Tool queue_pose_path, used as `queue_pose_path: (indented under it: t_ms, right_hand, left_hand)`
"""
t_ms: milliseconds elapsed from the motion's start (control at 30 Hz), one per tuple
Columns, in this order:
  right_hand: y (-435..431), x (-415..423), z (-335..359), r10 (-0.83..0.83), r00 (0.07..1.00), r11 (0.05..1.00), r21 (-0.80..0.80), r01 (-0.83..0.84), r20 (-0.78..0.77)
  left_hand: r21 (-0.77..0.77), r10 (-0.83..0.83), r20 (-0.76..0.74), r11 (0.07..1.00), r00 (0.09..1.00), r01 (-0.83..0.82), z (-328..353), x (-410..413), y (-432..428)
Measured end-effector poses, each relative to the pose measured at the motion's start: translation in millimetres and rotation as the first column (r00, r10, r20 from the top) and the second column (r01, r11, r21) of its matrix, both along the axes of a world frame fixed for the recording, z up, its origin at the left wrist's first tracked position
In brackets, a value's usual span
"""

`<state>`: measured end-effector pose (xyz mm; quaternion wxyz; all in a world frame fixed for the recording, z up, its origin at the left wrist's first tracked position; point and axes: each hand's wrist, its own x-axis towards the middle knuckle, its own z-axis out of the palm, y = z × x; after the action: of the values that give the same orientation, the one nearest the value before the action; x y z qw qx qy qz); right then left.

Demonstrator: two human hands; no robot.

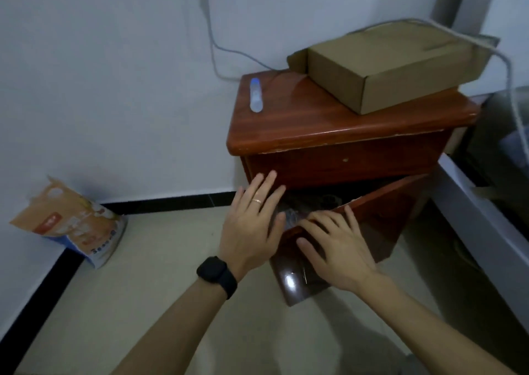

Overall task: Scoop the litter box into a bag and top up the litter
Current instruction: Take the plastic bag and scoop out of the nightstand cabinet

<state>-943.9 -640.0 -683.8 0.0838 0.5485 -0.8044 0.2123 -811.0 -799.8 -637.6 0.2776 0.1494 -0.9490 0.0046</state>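
Evidently still preparing: lying open on drawer (343, 231) front, right hand (337, 251); hovering flat, empty, left hand (252, 226). Possibly hunting for a bag inside; contents too dim. Litter sack (71, 226) waiting by wall; box unseen.

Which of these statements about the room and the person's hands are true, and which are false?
1. A cardboard box lies on top of the wooden cabinet. True.
2. The cabinet door is fully closed. False: it stands partly open, with dark clutter showing inside.
3. The left hand wears a ring, and a dark watch is on that wrist. True.
4. The right hand is holding a scoop. False: it rests with spread fingers on the door and holds nothing.
5. An opened orange and blue bag stands on the floor against the wall. True.
6. The small bottle stands upright on the floor. False: it is on the cabinet top.
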Motion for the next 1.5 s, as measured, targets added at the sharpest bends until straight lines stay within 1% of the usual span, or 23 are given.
queue_pose_path:
  t_ms: [67, 133, 167, 233, 300, 400, 467, 533, 600, 700, 800, 900, 967, 1033, 1100, 1167, 1300, 1367, 1500]
  right_hand:
    - [7, 5, 5, -0.007, 0.999, 1.0, 0.006, 0.007, 0.052]
    - [19, 10, 4, -0.011, 0.995, 0.999, -0.029, 0.014, 0.098]
    - [28, 12, 4, -0.008, 0.993, 0.999, -0.049, 0.014, 0.12]
    - [48, 16, 4, -0.002, 0.986, 0.998, -0.06, 0.012, 0.166]
    - [70, 18, 4, -0.013, 0.972, 0.998, -0.061, 0.028, 0.234]
    - [103, 20, 6, -0.05, 0.945, 0.994, -0.074, 0.078, 0.324]
    - [126, 19, 11, -0.105, 0.927, 0.994, 0.022, 0.104, 0.359]
    - [145, 18, 23, -0.166, 0.908, 0.977, 0.191, 0.097, 0.385]
    - [155, 15, 37, -0.251, 0.893, 0.931, 0.345, 0.118, 0.373]
    - [162, 11, 52, -0.362, 0.865, 0.866, 0.468, 0.175, 0.347]
    - [175, 7, 54, -0.422, 0.837, 0.847, 0.482, 0.226, 0.348]
    - [189, -1, 59, -0.497, 0.8, 0.807, 0.519, 0.282, 0.336]
    - [198, -9, 60, -0.514, 0.807, 0.779, 0.553, 0.296, 0.291]
    - [204, -13, 59, -0.531, 0.821, 0.746, 0.577, 0.333, 0.212]
    - [209, -15, 53, -0.556, 0.824, 0.718, 0.564, 0.409, 0.111]
    - [214, -19, 46, -0.565, 0.825, 0.711, 0.51, 0.483, 0.006]
    - [220, -19, 34, -0.586, 0.802, 0.713, 0.399, 0.577, -0.113]
    - [215, -12, 30, -0.599, 0.788, 0.712, 0.358, 0.605, -0.142]
    - [194, 2, 16, -0.616, 0.783, 0.732, 0.305, 0.61, -0.089]
  left_hand:
    - [-0.203, -0.021, 0.11, 0.978, 0.994, 0.043, 19, -30, 5]
    - [-0.359, 0.036, 0.228, 0.932, 0.973, 0.05, 24, -57, -2]
    - [-0.397, 0.086, 0.255, 0.917, 0.963, 0.024, 22, -67, -8]
    - [-0.418, 0.165, 0.252, 0.907, 0.953, -0.046, 8, -77, -18]
    - [-0.391, 0.186, 0.214, 0.916, 0.959, -0.09, -9, -83, -18]
    - [-0.294, 0.191, 0.163, 0.946, 0.968, -0.137, -25, -93, -5]
    - [-0.23, 0.221, 0.142, 0.955, 0.965, -0.185, -32, -101, 5]
    - [-0.166, 0.247, 0.138, 0.96, 0.959, -0.224, -38, -107, 15]
    - [-0.098, 0.251, 0.14, 0.966, 0.958, -0.238, -42, -110, 22]
    - [-0.042, 0.248, 0.129, 0.969, 0.96, -0.244, -40, -113, 28]
    - [-0.031, 0.233, 0.121, 0.972, 0.965, -0.231, -39, -112, 27]
    - [-0.042, 0.218, 0.104, 0.976, 0.97, -0.214, -40, -110, 20]
    - [-0.043, 0.203, 0.081, 0.979, 0.976, -0.2, -43, -109, 18]
    - [-0.03, 0.191, 0.055, 0.981, 0.98, -0.189, -46, -109, 20]
    - [-0.013, 0.191, 0.041, 0.982, 0.981, -0.191, -49, -108, 24]
    - [0.012, 0.19, 0.024, 0.982, 0.982, -0.19, -51, -108, 28]
    - [0.062, 0.19, 0.012, 0.98, 0.982, -0.191, -50, -110, 35]
    - [0.062, 0.192, 0.009, 0.979, 0.981, -0.192, -49, -109, 37]
    - [0.046, 0.179, 0.05, 0.982, 0.983, -0.181, -49, -101, 32]
